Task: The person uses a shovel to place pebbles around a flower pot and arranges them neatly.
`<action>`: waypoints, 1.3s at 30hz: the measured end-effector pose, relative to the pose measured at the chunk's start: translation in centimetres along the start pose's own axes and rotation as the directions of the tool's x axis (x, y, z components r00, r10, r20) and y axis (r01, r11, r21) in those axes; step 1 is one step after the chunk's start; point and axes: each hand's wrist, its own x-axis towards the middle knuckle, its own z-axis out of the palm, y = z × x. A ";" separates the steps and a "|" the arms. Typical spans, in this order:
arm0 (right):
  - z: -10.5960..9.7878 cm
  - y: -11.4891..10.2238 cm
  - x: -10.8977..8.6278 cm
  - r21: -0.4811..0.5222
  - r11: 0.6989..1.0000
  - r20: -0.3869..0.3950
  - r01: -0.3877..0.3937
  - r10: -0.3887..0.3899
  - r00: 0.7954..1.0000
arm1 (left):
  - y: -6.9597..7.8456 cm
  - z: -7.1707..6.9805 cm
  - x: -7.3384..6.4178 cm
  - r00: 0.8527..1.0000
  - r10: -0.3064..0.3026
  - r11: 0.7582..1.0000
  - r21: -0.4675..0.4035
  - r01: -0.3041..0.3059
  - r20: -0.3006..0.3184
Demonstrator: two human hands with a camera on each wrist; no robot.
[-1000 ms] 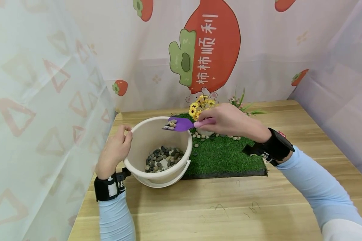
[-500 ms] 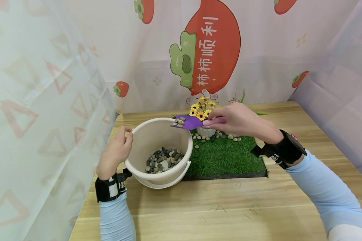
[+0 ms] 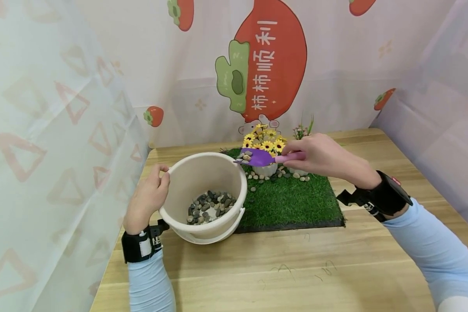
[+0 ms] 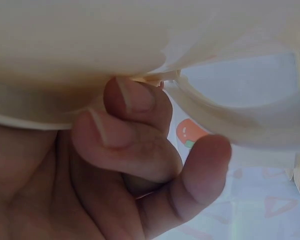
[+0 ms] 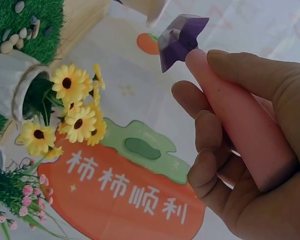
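My right hand [image 3: 325,158] grips the pink handle of a small purple hand shovel [image 3: 260,157], its fingers wrapped round the handle in the right wrist view. Several pebbles [image 3: 245,156] lie on the blade, whose tip overlaps the right rim of a cream bucket [image 3: 203,173] in the head view. The left side of that bucket's rim is held by my left hand [image 3: 147,199]; its curled fingers show close under the rim in the left wrist view. Dark and tan pebbles [image 3: 210,207] partly cover the bucket's floor.
Green artificial turf [image 3: 292,203] lies right of the bucket. At its back, a white pot [image 3: 266,170] of yellow flowers [image 5: 76,100] stands behind the shovel, ringed by pebbles. Pink flowers [image 5: 27,200] stand beside it, partly hidden by my right hand. Printed cloth hangs behind the table [image 3: 257,268].
My right hand has moved right with the loaded shovel, from over the bucket's opening to its right rim, toward the flowers. My left hand stays on the bucket.
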 end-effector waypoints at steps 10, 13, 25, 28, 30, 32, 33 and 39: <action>0.5 0.6 -1.5 0.033 0.996 0.003 -0.085 0.085 0.996 | 0.0 0.0 0.0 1.000 -0.011 1.000 0.007 0.011 0.002; 0.8 0.7 -2.0 0.041 0.993 0.015 -0.115 0.114 0.993 | 0.0 0.1 -0.1 1.000 -0.014 1.000 0.013 0.014 -0.001; 2.4 1.5 -4.4 0.050 0.982 -0.019 -0.181 0.182 0.983 | -0.1 -0.1 -0.1 1.000 -0.006 1.000 0.015 0.007 -0.011; 2.8 1.8 -4.9 0.067 0.982 -0.036 -0.175 0.177 0.983 | 0.0 -0.2 -0.1 1.000 0.001 1.000 0.020 -0.001 -0.013; 3.0 2.0 -5.2 0.081 0.981 -0.044 -0.175 0.179 0.983 | 0.0 -0.2 -0.1 1.000 0.004 1.000 0.023 -0.004 -0.019; 3.5 2.3 -5.6 0.098 0.982 -0.054 -0.163 0.169 0.984 | 0.0 -0.2 -0.1 1.000 0.007 1.000 0.026 -0.007 -0.024; 3.7 2.4 -5.7 0.102 0.983 -0.061 -0.156 0.162 0.985 | 0.0 -0.2 -0.1 1.000 0.007 1.000 0.026 -0.007 -0.025; 5.3 2.9 -7.1 0.139 0.973 -0.067 -0.186 0.197 0.978 | -0.1 -0.2 -0.2 1.000 -0.005 1.000 0.029 0.006 -0.014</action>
